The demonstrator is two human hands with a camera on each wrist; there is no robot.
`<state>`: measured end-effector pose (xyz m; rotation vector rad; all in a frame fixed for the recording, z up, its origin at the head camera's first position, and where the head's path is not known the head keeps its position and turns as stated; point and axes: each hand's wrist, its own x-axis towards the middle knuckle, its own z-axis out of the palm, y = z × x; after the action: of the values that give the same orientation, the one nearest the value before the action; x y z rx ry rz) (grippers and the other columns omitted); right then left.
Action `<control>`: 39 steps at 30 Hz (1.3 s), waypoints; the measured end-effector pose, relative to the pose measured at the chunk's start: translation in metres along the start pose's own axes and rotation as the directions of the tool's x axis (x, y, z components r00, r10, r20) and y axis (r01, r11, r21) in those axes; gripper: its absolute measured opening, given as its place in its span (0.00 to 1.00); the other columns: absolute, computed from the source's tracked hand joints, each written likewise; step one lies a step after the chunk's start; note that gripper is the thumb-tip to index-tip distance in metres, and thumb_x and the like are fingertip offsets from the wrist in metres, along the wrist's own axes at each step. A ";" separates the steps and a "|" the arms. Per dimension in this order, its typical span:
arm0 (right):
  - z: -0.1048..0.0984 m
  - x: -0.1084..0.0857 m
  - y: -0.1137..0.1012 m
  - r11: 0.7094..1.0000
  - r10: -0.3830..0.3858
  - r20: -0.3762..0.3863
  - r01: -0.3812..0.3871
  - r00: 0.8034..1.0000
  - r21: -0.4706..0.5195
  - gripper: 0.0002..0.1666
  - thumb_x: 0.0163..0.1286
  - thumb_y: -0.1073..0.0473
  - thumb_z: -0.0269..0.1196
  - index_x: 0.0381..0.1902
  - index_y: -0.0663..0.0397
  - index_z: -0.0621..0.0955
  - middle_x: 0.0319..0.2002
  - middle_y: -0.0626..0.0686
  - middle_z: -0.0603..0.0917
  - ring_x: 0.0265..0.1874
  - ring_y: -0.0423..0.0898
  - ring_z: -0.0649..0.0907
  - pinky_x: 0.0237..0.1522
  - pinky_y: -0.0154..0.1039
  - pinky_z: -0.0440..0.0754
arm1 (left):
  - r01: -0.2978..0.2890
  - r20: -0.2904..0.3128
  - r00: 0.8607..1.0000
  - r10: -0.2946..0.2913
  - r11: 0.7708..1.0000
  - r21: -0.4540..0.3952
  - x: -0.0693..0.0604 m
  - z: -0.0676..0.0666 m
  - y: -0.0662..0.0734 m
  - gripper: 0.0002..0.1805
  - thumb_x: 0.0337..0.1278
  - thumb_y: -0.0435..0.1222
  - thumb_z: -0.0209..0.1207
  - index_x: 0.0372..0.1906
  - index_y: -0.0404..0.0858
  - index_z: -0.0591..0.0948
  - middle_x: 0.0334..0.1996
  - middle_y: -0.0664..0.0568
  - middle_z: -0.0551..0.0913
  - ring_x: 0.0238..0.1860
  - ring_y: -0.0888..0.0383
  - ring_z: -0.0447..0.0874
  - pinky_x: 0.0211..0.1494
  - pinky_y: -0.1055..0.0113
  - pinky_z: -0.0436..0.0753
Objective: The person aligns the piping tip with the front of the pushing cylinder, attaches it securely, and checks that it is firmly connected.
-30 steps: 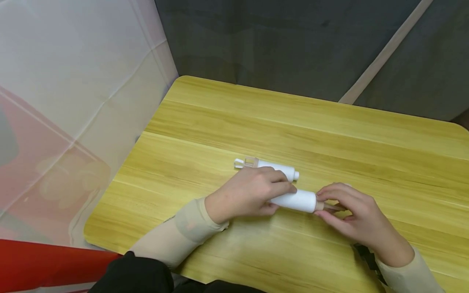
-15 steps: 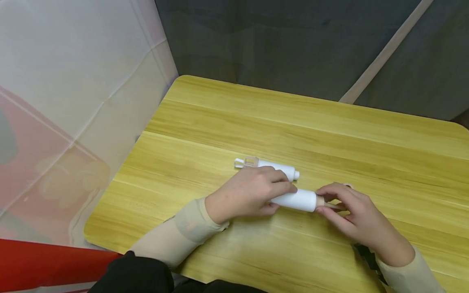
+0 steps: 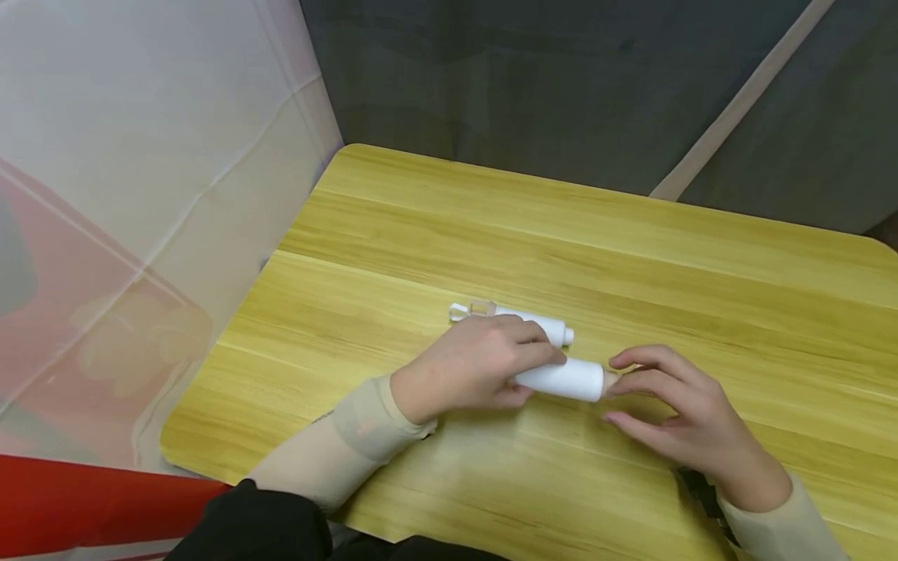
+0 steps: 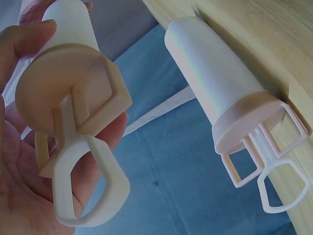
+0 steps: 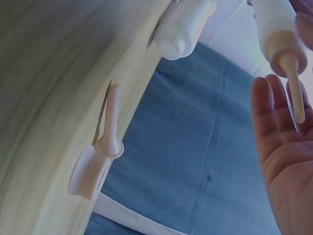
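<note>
My left hand (image 3: 477, 362) grips a white syringe (image 3: 570, 379) that lies crosswise above the table. In the left wrist view its beige finger-loop flange (image 4: 41, 93) and white plunger ring (image 4: 115, 191) face the camera. A long beige nozzle (image 5: 293, 88) sticks out of its tip in the right wrist view. Around that nozzle my right hand (image 3: 691, 405) stands with fingers spread and thumb apart; whether any finger touches it, I cannot tell. Just beyond the left hand a second white syringe (image 3: 536, 321) lies on the table, its bare stubby tip (image 5: 173, 48) pointing right.
A loose pinkish nozzle (image 5: 111, 120) rests on the wooden table (image 3: 561, 241) beside a curved pale piece (image 5: 88, 171), both seen from the right wrist. Behind the table hangs a dark grey cloth (image 3: 491, 86); a pale sheet (image 3: 175, 156) borders its left side.
The right fingers and thumb have parted from the nozzle, where they were pinching before. The left hand and its syringe have barely shifted, and the second syringe lies as it did.
</note>
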<state>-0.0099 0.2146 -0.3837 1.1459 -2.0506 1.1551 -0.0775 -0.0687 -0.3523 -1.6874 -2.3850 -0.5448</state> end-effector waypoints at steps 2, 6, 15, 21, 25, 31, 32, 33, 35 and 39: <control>0.002 0.003 -0.001 1.000 -0.021 -0.008 0.021 1.000 -0.001 0.21 0.76 0.50 0.70 0.34 0.65 0.87 0.42 0.66 0.86 0.44 0.48 0.85 0.55 0.27 0.80 | -0.001 -0.002 1.000 0.001 1.000 0.001 0.000 0.000 0.000 0.22 0.51 0.35 0.74 0.54 0.44 0.88 0.50 0.54 0.88 0.50 0.54 0.88 0.53 0.60 0.85; 0.003 0.002 0.000 1.000 -0.031 0.003 0.031 1.000 -0.002 0.19 0.77 0.52 0.68 0.33 0.63 0.87 0.40 0.64 0.86 0.42 0.49 0.85 0.53 0.27 0.82 | -0.005 0.002 1.000 0.005 1.000 0.003 0.000 0.001 0.000 0.22 0.51 0.35 0.73 0.55 0.44 0.88 0.50 0.55 0.88 0.50 0.55 0.87 0.53 0.61 0.85; 0.004 0.000 0.003 0.999 -0.041 0.019 0.041 0.999 -0.019 0.19 0.79 0.51 0.67 0.33 0.61 0.88 0.39 0.62 0.86 0.38 0.50 0.85 0.51 0.28 0.83 | -0.013 0.010 1.000 0.013 1.000 0.017 0.000 0.001 0.001 0.23 0.52 0.36 0.74 0.55 0.44 0.87 0.50 0.55 0.88 0.50 0.55 0.87 0.53 0.62 0.85; 0.003 0.000 0.002 0.999 -0.035 0.020 0.036 0.999 -0.022 0.19 0.79 0.51 0.67 0.33 0.62 0.87 0.39 0.62 0.86 0.39 0.50 0.85 0.52 0.27 0.82 | -0.014 0.015 1.000 0.014 1.000 0.015 0.000 0.001 0.001 0.23 0.52 0.36 0.74 0.56 0.44 0.88 0.51 0.55 0.88 0.51 0.55 0.87 0.55 0.62 0.84; 0.002 -0.001 0.002 1.000 -0.021 0.029 0.022 0.999 -0.018 0.20 0.79 0.51 0.67 0.34 0.62 0.88 0.40 0.62 0.86 0.39 0.50 0.85 0.52 0.27 0.82 | -0.016 0.017 1.000 0.016 1.000 0.013 0.000 0.002 0.001 0.23 0.52 0.36 0.75 0.56 0.43 0.88 0.51 0.55 0.88 0.51 0.55 0.87 0.56 0.62 0.84; 0.000 -0.004 0.003 1.000 0.002 0.037 -0.002 0.999 0.009 0.19 0.77 0.52 0.68 0.37 0.65 0.88 0.41 0.61 0.87 0.41 0.47 0.86 0.51 0.26 0.82 | -0.025 0.009 1.000 0.025 1.000 0.017 0.000 0.002 0.001 0.23 0.52 0.36 0.75 0.56 0.44 0.87 0.51 0.55 0.88 0.51 0.54 0.87 0.56 0.62 0.84; 0.000 -0.004 0.003 1.000 0.004 0.038 -0.004 0.999 0.009 0.19 0.77 0.52 0.69 0.37 0.65 0.88 0.41 0.61 0.87 0.42 0.46 0.86 0.51 0.26 0.82 | -0.026 0.010 1.000 0.026 1.000 0.018 0.000 0.002 0.001 0.23 0.52 0.36 0.75 0.56 0.44 0.87 0.51 0.55 0.88 0.51 0.55 0.87 0.56 0.62 0.84; 0.000 -0.005 0.004 1.000 0.004 0.037 -0.004 0.999 0.014 0.18 0.77 0.52 0.69 0.38 0.65 0.88 0.41 0.61 0.87 0.42 0.46 0.86 0.51 0.27 0.82 | -0.026 0.009 1.000 0.026 1.000 0.015 0.000 0.002 0.001 0.23 0.52 0.36 0.75 0.56 0.44 0.87 0.51 0.54 0.88 0.51 0.55 0.87 0.56 0.62 0.84; 0.000 -0.006 0.005 1.000 0.009 0.038 -0.010 0.999 0.018 0.19 0.76 0.52 0.69 0.39 0.66 0.88 0.41 0.61 0.87 0.43 0.45 0.86 0.51 0.27 0.83 | -0.025 0.011 1.000 0.025 1.000 0.013 0.000 0.002 0.001 0.23 0.52 0.36 0.75 0.56 0.44 0.88 0.51 0.54 0.88 0.51 0.55 0.87 0.56 0.62 0.84; -0.002 -0.012 0.007 0.997 0.074 0.055 -0.075 0.996 0.016 0.24 0.77 0.49 0.69 0.45 0.71 0.85 0.42 0.60 0.88 0.45 0.41 0.86 0.45 0.28 0.85 | -0.023 0.007 1.000 0.023 1.000 0.015 0.001 0.002 0.001 0.23 0.52 0.36 0.75 0.56 0.44 0.88 0.51 0.54 0.88 0.51 0.55 0.87 0.55 0.61 0.85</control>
<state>-0.0101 0.2232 -0.3944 1.1291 -2.1443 1.1928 -0.0763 -0.0667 -0.3537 -1.7111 -2.3649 -0.5168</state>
